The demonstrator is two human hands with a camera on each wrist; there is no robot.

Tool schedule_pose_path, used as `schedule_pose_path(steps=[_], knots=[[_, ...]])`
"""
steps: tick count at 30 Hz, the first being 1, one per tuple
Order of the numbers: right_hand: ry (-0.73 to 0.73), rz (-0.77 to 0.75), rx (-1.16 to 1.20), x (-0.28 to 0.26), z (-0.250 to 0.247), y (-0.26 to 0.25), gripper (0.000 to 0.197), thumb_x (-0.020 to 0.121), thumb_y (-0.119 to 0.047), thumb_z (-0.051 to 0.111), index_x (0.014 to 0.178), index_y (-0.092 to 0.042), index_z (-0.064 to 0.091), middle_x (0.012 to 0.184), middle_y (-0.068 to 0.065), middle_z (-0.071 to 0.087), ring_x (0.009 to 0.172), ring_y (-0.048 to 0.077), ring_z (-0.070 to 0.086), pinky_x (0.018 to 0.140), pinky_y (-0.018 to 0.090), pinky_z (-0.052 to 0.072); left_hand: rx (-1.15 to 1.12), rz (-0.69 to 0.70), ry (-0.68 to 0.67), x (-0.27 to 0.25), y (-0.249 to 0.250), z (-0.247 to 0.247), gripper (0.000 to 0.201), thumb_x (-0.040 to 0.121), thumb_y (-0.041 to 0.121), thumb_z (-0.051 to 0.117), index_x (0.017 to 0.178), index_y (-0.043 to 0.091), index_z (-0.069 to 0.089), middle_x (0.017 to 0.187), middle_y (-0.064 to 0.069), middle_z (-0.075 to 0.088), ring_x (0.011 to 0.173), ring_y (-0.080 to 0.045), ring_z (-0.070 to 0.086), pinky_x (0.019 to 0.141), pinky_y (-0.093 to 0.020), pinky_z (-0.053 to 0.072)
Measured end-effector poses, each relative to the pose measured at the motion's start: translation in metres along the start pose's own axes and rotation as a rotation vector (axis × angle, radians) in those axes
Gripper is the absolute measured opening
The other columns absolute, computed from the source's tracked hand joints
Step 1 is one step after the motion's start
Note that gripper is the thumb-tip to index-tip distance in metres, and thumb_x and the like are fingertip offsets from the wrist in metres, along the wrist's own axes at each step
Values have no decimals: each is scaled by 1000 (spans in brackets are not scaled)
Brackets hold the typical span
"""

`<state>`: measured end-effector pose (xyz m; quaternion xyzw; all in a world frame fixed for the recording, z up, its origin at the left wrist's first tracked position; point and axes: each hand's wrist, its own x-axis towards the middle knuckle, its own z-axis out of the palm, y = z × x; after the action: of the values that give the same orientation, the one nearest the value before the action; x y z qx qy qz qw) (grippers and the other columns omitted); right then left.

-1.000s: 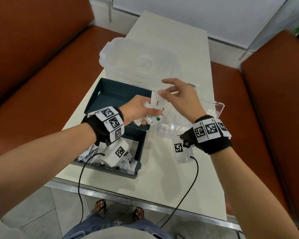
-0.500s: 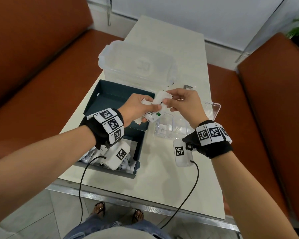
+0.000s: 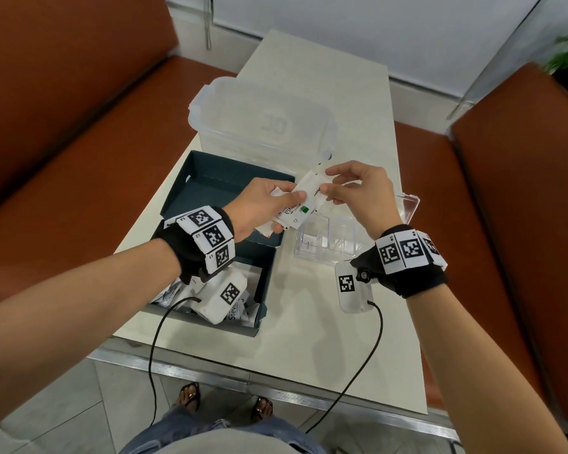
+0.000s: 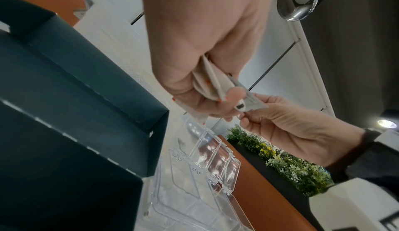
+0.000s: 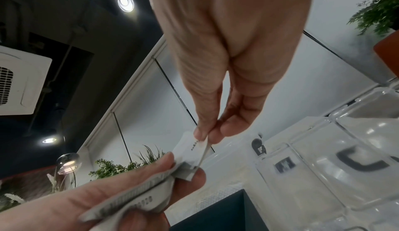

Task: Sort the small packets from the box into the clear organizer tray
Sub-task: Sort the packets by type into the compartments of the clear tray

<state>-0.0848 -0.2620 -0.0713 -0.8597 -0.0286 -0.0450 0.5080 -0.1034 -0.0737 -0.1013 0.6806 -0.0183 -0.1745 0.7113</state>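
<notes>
My left hand [image 3: 263, 204] grips a small stack of white packets [image 3: 292, 213] above the right edge of the dark teal box [image 3: 210, 185]. My right hand [image 3: 358, 191] pinches the top white packet [image 3: 310, 186] of that stack between thumb and fingers. In the right wrist view the pinched packet [image 5: 192, 149] still touches the stack [image 5: 138, 195]. The clear organizer tray [image 3: 328, 244] lies just below and right of both hands, lid open. More packets [image 3: 240, 314] lie in the box's near end.
A large clear lidded container [image 3: 263, 126] stands behind the box. The white table [image 3: 309, 339] is narrow, with orange benches [image 3: 63, 152] on both sides. Cables hang from both wrist devices over the near table edge.
Both hands rose slightly and drew together over the tray's left edge. My right hand went from holding one packet apart to pinching a packet at the stack in my left hand.
</notes>
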Motion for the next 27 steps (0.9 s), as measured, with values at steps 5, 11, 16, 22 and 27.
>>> schedule_pose_path(steps=[5,11,16,22,27], knots=[[-36,89,63,-2,4,2,15,75,-13,80,86,-15,69,73,3,71,63,14,69,64,24,55,-52,3,10,-2,1,2,29,94,21,63,119,8,66,79,-6,69,45,-10,55,39,-19,41],[-56,174,219,-5,3,1,14,76,-8,79,79,-13,66,68,4,67,60,14,63,64,26,55,29,7,-36,-3,1,1,29,95,25,61,120,10,66,80,-7,70,43,-10,54,39,-21,42],[-14,118,131,-5,1,-3,14,75,-8,80,81,-11,67,72,9,68,63,18,65,71,32,58,62,10,-119,-4,2,2,25,98,21,56,117,7,66,98,-13,74,44,-9,56,39,-21,43],[26,-35,-57,-5,0,-11,10,83,-11,71,92,-11,76,81,2,72,66,15,69,76,36,59,42,-35,-146,-4,5,6,25,99,18,55,118,4,64,101,-12,74,45,-12,55,39,-22,43],[35,-50,-124,-6,-2,-14,14,85,-11,69,96,-14,77,81,-1,72,65,13,69,77,32,57,11,-56,-131,-5,8,10,27,98,17,56,117,0,63,95,-16,73,44,-13,51,38,-22,41]])
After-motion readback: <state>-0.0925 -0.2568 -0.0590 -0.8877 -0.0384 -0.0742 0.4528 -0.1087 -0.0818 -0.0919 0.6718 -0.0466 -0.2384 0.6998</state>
